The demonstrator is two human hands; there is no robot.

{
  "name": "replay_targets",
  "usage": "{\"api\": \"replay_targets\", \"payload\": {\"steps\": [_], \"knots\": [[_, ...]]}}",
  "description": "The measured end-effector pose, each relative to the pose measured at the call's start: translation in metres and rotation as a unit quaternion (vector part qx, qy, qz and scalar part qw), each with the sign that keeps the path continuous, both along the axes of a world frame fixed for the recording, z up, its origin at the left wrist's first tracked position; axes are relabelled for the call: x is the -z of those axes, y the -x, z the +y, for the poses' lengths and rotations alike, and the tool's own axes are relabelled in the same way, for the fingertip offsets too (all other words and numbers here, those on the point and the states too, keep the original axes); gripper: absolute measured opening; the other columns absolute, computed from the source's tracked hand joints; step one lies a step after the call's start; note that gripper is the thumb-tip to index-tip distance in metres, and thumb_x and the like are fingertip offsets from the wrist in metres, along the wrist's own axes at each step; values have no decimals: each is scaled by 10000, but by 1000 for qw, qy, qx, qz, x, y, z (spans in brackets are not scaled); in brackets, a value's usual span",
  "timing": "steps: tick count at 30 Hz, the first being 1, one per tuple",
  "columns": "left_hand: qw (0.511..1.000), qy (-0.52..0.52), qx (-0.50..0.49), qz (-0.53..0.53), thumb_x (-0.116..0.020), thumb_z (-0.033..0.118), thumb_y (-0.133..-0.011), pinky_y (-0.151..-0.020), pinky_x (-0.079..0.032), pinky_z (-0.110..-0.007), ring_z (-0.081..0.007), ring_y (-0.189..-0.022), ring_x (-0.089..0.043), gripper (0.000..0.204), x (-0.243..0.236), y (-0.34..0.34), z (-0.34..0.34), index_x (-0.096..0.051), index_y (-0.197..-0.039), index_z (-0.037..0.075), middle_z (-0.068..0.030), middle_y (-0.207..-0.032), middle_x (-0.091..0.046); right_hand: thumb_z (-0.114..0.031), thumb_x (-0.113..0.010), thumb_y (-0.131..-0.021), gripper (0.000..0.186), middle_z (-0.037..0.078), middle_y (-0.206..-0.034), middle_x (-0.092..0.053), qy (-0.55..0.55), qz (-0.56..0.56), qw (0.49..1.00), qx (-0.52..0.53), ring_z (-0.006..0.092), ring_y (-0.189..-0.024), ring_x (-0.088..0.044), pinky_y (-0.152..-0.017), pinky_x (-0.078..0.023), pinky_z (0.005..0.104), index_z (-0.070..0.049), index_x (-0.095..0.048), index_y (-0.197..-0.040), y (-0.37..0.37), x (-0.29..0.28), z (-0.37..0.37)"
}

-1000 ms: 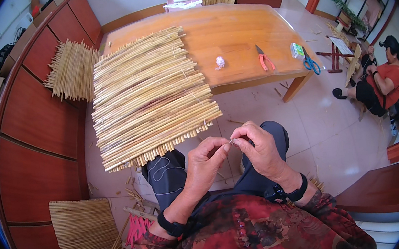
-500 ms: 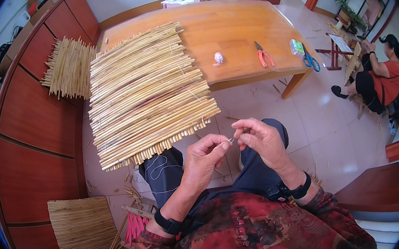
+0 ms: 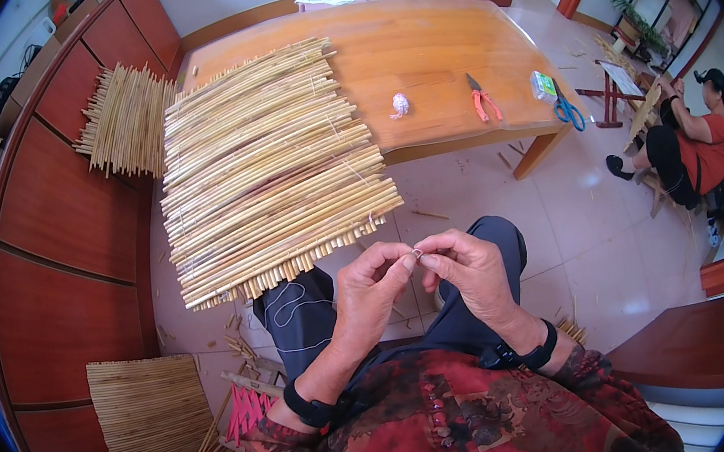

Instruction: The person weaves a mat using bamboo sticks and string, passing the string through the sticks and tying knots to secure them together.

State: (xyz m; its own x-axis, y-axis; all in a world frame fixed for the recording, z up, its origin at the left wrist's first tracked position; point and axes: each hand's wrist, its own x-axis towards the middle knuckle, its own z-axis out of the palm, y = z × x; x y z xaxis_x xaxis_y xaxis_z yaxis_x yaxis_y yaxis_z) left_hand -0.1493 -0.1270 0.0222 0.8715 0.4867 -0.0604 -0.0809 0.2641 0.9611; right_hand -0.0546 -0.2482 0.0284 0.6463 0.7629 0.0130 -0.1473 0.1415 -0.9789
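Observation:
My left hand (image 3: 372,287) and my right hand (image 3: 469,273) meet above my lap, thumbs and forefingers pinched together. Between the fingertips is a small loop of thin strand (image 3: 418,253), apparently thread; whether a needle is with it is too small to tell. A loose white thread (image 3: 286,303) lies curled over my left knee. Just beyond my hands, a mat of pale reed stalks (image 3: 271,169) rests partly on the table, its near edge hanging over my left leg. Short stitches of thread cross its stalks in places.
On the wooden table (image 3: 420,32) lie a small ball of pinkish-white thread (image 3: 399,105), red-handled pliers (image 3: 483,100), blue-handled scissors (image 3: 569,111) and a small box (image 3: 542,86). More stalks (image 3: 125,119) lie by the red cabinet (image 3: 56,207). Another person (image 3: 700,134) sits at the right.
My right hand has come in closer to my left, and its fingers have closed into a pinch on the strand. The left hand has hardly moved.

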Motion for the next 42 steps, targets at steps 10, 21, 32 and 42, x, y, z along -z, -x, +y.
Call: {"api": "replay_targets", "payload": {"steps": [10,21,32,42], "knots": [[998,64,-2,2,-599,89,-839,-461,-320,-176,-42,-537,-420,90,-1,-2,-2,-604,-886,13,11,-688,-519,-67,-598,-837,141,21,-812,-584,18,-19,1000,13,64,-675,-563,-558,-469,188,-7,-599,-964,-1,1,5],[998,47,28,7,-595,109,-844,-482,-350,-186,-52,-539,-442,105,-4,-2,0,-618,-887,16,10,-675,-528,-88,-555,-867,83,29,-739,-562,49,-102,993,42,69,-619,-547,-537,-467,202,-6,-545,-865,-8,0,7],[989,-86,103,60,-570,166,-867,-528,-353,-184,-34,-611,-434,167,13,46,20,-632,-895,14,34,-693,-509,-201,-488,-910,175,114,-829,-586,-57,10,992,115,116,-594,-562,-491,-454,193,-29,-503,-939,-58,-20,-19],[936,-253,-13,244,-586,71,-821,-629,-431,-248,-114,-689,-538,112,19,198,68,-628,-872,-20,-55,-739,-585,-109,-491,-897,196,129,-968,-572,-274,195,924,185,196,-878,-570,-803,-486,303,51,-521,-1007,-301,58,-182]]}}
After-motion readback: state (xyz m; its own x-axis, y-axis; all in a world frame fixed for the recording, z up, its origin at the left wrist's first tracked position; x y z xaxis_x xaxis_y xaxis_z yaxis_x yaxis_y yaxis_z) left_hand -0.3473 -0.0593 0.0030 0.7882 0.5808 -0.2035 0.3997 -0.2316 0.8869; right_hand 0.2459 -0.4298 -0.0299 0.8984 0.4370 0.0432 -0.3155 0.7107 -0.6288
